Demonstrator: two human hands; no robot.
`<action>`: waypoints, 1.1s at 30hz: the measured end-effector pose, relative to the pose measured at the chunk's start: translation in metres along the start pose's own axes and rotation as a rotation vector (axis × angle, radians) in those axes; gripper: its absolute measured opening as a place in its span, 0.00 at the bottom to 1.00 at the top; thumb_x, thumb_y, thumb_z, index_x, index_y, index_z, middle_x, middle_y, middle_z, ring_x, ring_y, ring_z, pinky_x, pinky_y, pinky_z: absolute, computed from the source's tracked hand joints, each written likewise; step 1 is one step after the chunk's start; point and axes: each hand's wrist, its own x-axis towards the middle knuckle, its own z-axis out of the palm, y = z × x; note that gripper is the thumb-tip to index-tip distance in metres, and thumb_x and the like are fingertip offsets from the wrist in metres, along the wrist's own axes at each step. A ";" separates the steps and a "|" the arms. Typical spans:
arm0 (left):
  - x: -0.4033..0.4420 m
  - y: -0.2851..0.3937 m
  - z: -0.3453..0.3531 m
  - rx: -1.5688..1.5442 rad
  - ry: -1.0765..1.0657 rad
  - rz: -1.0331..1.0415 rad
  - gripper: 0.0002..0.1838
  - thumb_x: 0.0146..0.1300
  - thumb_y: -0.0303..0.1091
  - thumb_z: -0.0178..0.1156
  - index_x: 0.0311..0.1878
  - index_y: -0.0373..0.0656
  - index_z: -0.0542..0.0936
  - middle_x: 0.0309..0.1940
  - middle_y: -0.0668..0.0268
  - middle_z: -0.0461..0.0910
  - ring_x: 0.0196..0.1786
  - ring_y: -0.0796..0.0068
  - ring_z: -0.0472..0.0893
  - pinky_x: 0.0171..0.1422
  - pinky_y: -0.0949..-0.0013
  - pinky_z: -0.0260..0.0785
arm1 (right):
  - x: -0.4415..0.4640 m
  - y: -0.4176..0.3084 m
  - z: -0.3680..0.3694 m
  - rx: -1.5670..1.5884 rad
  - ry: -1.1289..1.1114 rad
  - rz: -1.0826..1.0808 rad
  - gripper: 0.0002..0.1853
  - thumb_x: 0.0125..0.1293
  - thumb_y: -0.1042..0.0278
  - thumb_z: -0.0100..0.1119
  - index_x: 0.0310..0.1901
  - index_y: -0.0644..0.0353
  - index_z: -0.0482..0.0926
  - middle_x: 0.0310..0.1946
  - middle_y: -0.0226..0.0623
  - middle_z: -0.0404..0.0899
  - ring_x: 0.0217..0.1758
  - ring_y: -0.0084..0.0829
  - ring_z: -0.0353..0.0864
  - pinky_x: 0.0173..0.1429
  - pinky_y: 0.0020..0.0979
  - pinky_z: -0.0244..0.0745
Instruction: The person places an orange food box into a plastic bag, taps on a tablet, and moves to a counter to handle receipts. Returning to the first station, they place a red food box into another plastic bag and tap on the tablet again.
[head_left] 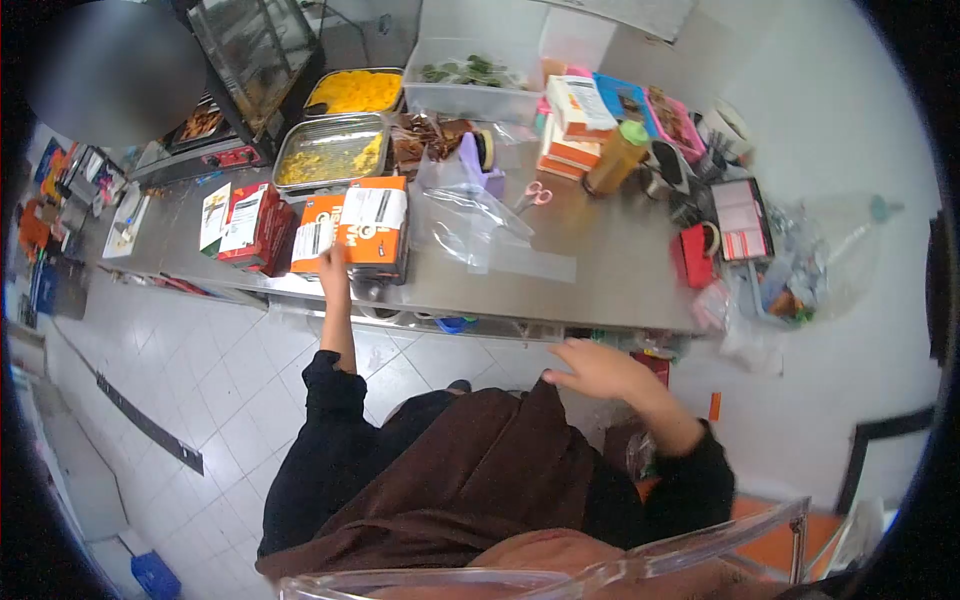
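My left hand (334,264) reaches over the counter edge, its fingers closed at the front of an orange box (308,248) with a white label. Against that box stands another orange box (392,237), also with a white label. To their left are a red box (262,232) and a white-and-green box (213,218). My right hand (598,370) is in front of the counter, thumb and fingers apart, near a raised fold of the brown apron (470,460). Whether the thumb touches that cloth is unclear.
On the steel counter (610,270) lie clear plastic bags (455,215), pink-handled scissors (538,193) and a purple tape dispenser (482,165). Behind are metal trays (333,150) with yellow food and a clear bin (470,100) of greens. A sauce bottle (615,160) stands at right. A blurred patch covers the upper left.
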 end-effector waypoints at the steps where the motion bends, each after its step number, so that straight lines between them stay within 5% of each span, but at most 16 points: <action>1: 0.000 -0.003 -0.002 -0.063 -0.114 -0.051 0.27 0.57 0.48 0.56 0.45 0.29 0.69 0.41 0.54 0.72 0.41 0.70 0.71 0.45 0.73 0.63 | 0.042 0.019 0.010 0.090 0.122 -0.143 0.28 0.61 0.48 0.46 0.54 0.65 0.65 0.48 0.53 0.69 0.51 0.48 0.69 0.54 0.38 0.64; 3: 0.000 -0.027 0.000 0.013 0.018 0.037 0.28 0.56 0.48 0.57 0.45 0.28 0.71 0.44 0.53 0.73 0.45 0.70 0.71 0.50 0.72 0.62 | 0.126 0.029 0.013 0.491 -0.027 -0.247 0.28 0.61 0.49 0.48 0.54 0.65 0.65 0.50 0.52 0.68 0.51 0.48 0.69 0.55 0.36 0.64; 5: -0.011 -0.026 0.013 0.100 0.108 0.049 0.29 0.56 0.48 0.57 0.48 0.28 0.70 0.44 0.54 0.73 0.47 0.69 0.72 0.52 0.72 0.61 | 0.197 0.047 0.035 0.369 0.272 -0.210 0.27 0.59 0.51 0.50 0.54 0.63 0.66 0.53 0.48 0.66 0.53 0.44 0.67 0.58 0.39 0.61; 8: -0.028 -0.005 0.026 0.073 0.156 0.018 0.32 0.54 0.49 0.59 0.50 0.28 0.68 0.45 0.53 0.73 0.47 0.66 0.73 0.51 0.70 0.63 | 0.238 0.063 0.025 -0.222 0.683 -0.288 0.26 0.57 0.54 0.53 0.55 0.58 0.67 0.55 0.43 0.64 0.56 0.41 0.65 0.60 0.44 0.56; 11: -0.038 -0.003 0.029 0.247 0.116 0.038 0.31 0.53 0.50 0.60 0.47 0.29 0.69 0.42 0.53 0.73 0.43 0.67 0.73 0.48 0.69 0.64 | 0.247 0.108 0.032 -0.113 0.741 -0.375 0.21 0.55 0.58 0.55 0.50 0.54 0.71 0.50 0.38 0.68 0.56 0.36 0.64 0.56 0.50 0.55; 14: -0.069 -0.004 0.043 0.401 0.035 -0.100 0.31 0.50 0.51 0.62 0.44 0.30 0.68 0.36 0.54 0.73 0.36 0.69 0.73 0.41 0.69 0.66 | 0.231 0.140 0.040 -0.082 0.636 -0.252 0.13 0.55 0.63 0.55 0.42 0.56 0.76 0.39 0.38 0.73 0.45 0.38 0.70 0.47 0.44 0.62; 18: -0.114 0.015 0.088 0.166 0.019 -0.173 0.36 0.50 0.48 0.64 0.46 0.28 0.58 0.32 0.51 0.71 0.33 0.72 0.73 0.34 0.74 0.67 | 0.201 0.189 0.035 0.315 0.875 -0.151 0.07 0.56 0.68 0.53 0.34 0.60 0.76 0.26 0.41 0.72 0.31 0.43 0.71 0.36 0.36 0.66; 19: -0.118 0.014 0.096 0.125 0.028 -0.194 0.39 0.49 0.49 0.64 0.48 0.26 0.57 0.38 0.48 0.68 0.39 0.68 0.71 0.42 0.69 0.66 | 0.188 0.187 0.021 0.394 0.972 -0.078 0.07 0.56 0.70 0.52 0.33 0.63 0.76 0.24 0.43 0.71 0.28 0.44 0.71 0.34 0.34 0.66; 21: -0.131 -0.024 0.108 0.465 0.254 0.083 0.43 0.47 0.50 0.65 0.52 0.25 0.55 0.45 0.45 0.63 0.47 0.60 0.66 0.53 0.60 0.59 | 0.158 0.179 -0.011 0.327 0.994 -0.089 0.07 0.57 0.69 0.51 0.32 0.64 0.74 0.24 0.43 0.72 0.29 0.43 0.72 0.34 0.34 0.66; 23: -0.164 0.042 0.114 0.474 0.091 0.434 0.47 0.44 0.50 0.67 0.57 0.30 0.53 0.49 0.45 0.60 0.57 0.53 0.59 0.61 0.55 0.50 | 0.131 0.155 -0.035 0.290 0.876 -0.186 0.07 0.58 0.70 0.50 0.31 0.65 0.73 0.25 0.43 0.72 0.29 0.42 0.72 0.34 0.34 0.66; 25: -0.175 0.113 0.115 0.176 -0.590 0.607 0.45 0.42 0.47 0.68 0.59 0.39 0.55 0.51 0.50 0.61 0.62 0.50 0.56 0.64 0.51 0.47 | 0.102 0.117 -0.043 0.283 0.618 -0.348 0.06 0.58 0.71 0.50 0.31 0.66 0.72 0.25 0.44 0.72 0.30 0.42 0.72 0.34 0.35 0.65; 27: -0.180 0.140 0.127 0.425 -0.971 0.791 0.32 0.43 0.36 0.66 0.52 0.43 0.64 0.49 0.57 0.66 0.64 0.55 0.56 0.66 0.48 0.44 | 0.075 0.071 -0.056 0.526 0.409 -0.306 0.06 0.57 0.71 0.51 0.32 0.65 0.71 0.26 0.42 0.71 0.31 0.39 0.72 0.34 0.33 0.65; 28: -0.178 0.135 0.125 0.423 -1.002 0.796 0.27 0.43 0.32 0.64 0.48 0.43 0.65 0.46 0.59 0.67 0.63 0.57 0.59 0.66 0.48 0.43 | 0.067 0.058 -0.059 0.642 0.305 -0.282 0.06 0.57 0.71 0.51 0.33 0.65 0.71 0.27 0.42 0.71 0.32 0.37 0.72 0.34 0.32 0.65; 30: -0.171 0.127 0.122 0.416 -1.058 0.818 0.18 0.43 0.25 0.61 0.40 0.42 0.69 0.42 0.61 0.71 0.61 0.60 0.63 0.67 0.48 0.43 | 0.059 0.051 -0.059 0.449 0.434 -0.272 0.06 0.57 0.71 0.53 0.33 0.65 0.71 0.25 0.38 0.70 0.29 0.32 0.71 0.32 0.29 0.64; 33: -0.164 0.133 0.104 0.289 -1.024 0.877 0.14 0.40 0.19 0.57 0.32 0.41 0.68 0.34 0.63 0.73 0.49 0.61 0.73 0.58 0.56 0.60 | 0.052 0.066 -0.046 0.171 0.549 -0.233 0.08 0.55 0.71 0.55 0.35 0.64 0.73 0.31 0.42 0.73 0.34 0.38 0.74 0.36 0.32 0.67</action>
